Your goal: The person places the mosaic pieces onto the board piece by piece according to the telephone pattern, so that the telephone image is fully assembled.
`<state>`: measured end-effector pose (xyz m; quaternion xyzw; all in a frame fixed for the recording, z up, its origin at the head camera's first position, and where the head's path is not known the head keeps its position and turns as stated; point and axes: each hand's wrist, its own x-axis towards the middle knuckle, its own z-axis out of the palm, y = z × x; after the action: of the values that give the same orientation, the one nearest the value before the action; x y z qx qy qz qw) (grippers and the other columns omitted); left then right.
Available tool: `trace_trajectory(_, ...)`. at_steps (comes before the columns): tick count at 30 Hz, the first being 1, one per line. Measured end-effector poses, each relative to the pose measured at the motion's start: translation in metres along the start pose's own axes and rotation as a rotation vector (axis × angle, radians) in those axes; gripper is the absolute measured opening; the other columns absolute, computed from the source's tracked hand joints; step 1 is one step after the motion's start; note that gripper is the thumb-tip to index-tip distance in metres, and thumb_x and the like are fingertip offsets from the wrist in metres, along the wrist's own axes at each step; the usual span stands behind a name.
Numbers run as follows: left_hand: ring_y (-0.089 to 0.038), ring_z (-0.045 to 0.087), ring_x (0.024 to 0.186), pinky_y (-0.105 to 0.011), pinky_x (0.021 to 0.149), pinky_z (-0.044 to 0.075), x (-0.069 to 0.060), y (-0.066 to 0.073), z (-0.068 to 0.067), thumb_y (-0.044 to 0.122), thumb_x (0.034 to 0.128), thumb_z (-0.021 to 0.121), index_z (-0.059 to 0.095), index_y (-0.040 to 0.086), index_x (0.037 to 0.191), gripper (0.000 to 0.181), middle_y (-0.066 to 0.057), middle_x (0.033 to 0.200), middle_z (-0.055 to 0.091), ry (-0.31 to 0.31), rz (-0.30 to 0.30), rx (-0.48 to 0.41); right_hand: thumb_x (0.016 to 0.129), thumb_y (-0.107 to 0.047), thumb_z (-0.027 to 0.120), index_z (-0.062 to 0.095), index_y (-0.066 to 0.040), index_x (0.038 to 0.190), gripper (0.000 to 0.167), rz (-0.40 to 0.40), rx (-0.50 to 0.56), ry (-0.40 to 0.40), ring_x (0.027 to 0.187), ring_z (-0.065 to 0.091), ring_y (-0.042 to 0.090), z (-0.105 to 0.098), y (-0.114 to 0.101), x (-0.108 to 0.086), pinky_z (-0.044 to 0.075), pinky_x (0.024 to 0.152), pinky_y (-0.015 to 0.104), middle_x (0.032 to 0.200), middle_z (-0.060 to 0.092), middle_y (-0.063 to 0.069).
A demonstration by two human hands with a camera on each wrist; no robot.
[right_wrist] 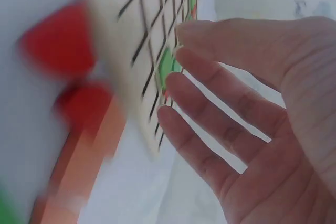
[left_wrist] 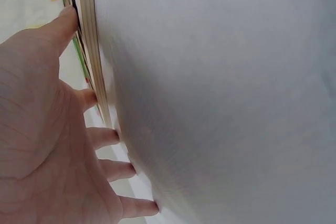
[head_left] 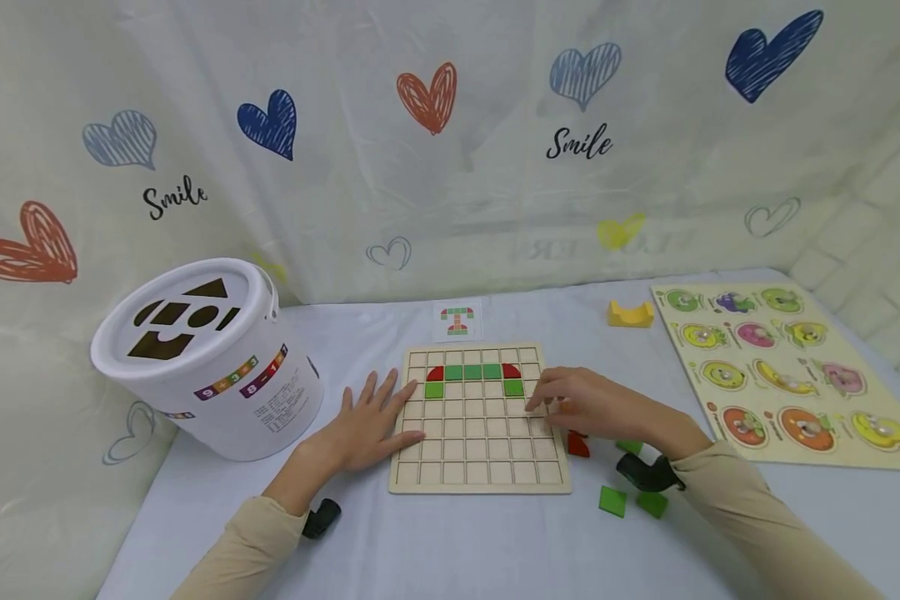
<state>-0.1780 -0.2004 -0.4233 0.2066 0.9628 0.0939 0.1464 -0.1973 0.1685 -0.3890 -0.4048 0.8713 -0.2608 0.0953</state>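
A wooden grid board (head_left: 487,429) lies on the white cloth. Near its top is a row of green squares (head_left: 472,372) with a red curved piece (head_left: 435,373) at each end and a green square (head_left: 434,389) below each red one. My left hand (head_left: 363,429) spreads its fingers at the board's left side; in the left wrist view the thumb of this hand (left_wrist: 58,124) touches the board's edge (left_wrist: 92,30). My right hand (head_left: 592,404) hovers over the right side, fingers slightly bent. In the right wrist view nothing shows in that hand (right_wrist: 252,93).
Loose red pieces (head_left: 578,444) and green squares (head_left: 612,501) lie right of the board. A pattern card (head_left: 457,321) lies behind it. A white bucket (head_left: 217,392) stands left; a yellow block (head_left: 630,314) and a fruit puzzle board (head_left: 787,383) are at right.
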Motion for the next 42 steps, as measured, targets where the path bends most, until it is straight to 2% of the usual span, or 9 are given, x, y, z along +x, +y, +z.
trace_trajectory(6, -0.05, 0.0, 0.158, -0.078, 0.117, 0.005, 0.0, 0.001, 0.0, 0.065, 0.1045, 0.046, 0.018, 0.017, 0.169, 0.086, -0.02, 0.174, 0.006, -0.002, 0.005, -0.002, 0.093, -0.011, 0.081, 0.079, -0.014, 0.113, 0.021, 0.063, -0.003, 0.052, 0.097, 0.063, 0.017, -0.018, 0.018, -0.037, 0.058, 0.085, 0.035, 0.107, 0.069, -0.007)
trace_trajectory(11, -0.05, 0.001, 0.158, -0.079, 0.117, 0.006, 0.0, 0.002, -0.001, 0.065, 0.1045, 0.047, 0.019, 0.017, 0.169, 0.086, -0.021, 0.174, 0.007, 0.0, 0.008, -0.003, 0.091, -0.017, 0.084, 0.079, -0.016, 0.114, 0.023, 0.09, 0.0, 0.068, 0.098, 0.064, 0.016, -0.023, 0.028, -0.055, 0.058, 0.085, 0.034, 0.108, 0.069, -0.008)
trace_trajectory(17, -0.05, 0.001, 0.158, -0.078, 0.117, 0.006, 0.0, 0.003, -0.001, 0.065, 0.1044, 0.046, 0.018, 0.017, 0.169, 0.086, -0.02, 0.174, 0.006, 0.001, 0.008, 0.002, 0.089, -0.011, 0.085, 0.077, -0.012, 0.115, 0.027, 0.114, 0.012, 0.048, 0.094, 0.062, 0.013, -0.016, 0.033, -0.057, 0.058, 0.083, 0.03, 0.109, 0.068, -0.006)
trace_trajectory(23, -0.05, 0.0, 0.158, -0.078, 0.117, 0.005, 0.001, 0.003, -0.001, 0.066, 0.1045, 0.046, 0.018, 0.017, 0.169, 0.086, -0.02, 0.174, 0.006, 0.003, 0.011, 0.0, 0.088, -0.005, 0.084, 0.077, -0.007, 0.114, 0.027, 0.094, 0.009, 0.076, 0.088, 0.061, 0.009, -0.009, 0.034, -0.054, 0.058, 0.079, 0.028, 0.105, 0.068, -0.005)
trace_trajectory(32, -0.05, 0.001, 0.158, -0.079, 0.116, 0.006, 0.0, 0.003, -0.001, 0.065, 0.1045, 0.047, 0.019, 0.016, 0.169, 0.086, -0.021, 0.174, 0.007, 0.005, 0.01, 0.001, 0.088, -0.005, 0.084, 0.078, -0.007, 0.114, 0.027, 0.116, 0.032, 0.079, 0.088, 0.062, 0.009, -0.01, 0.036, -0.052, 0.058, 0.08, 0.027, 0.105, 0.069, -0.005)
trace_trajectory(42, -0.05, 0.001, 0.158, -0.078, 0.117, 0.005, -0.001, 0.002, -0.001, 0.065, 0.1044, 0.047, 0.019, 0.017, 0.169, 0.086, -0.02, 0.174, 0.007, 0.0, -0.004, -0.005, 0.084, -0.004, 0.087, 0.08, -0.008, 0.108, 0.025, 0.098, 0.013, 0.123, 0.083, 0.058, 0.01, -0.009, 0.036, -0.053, 0.055, 0.074, 0.026, 0.097, 0.066, -0.006)
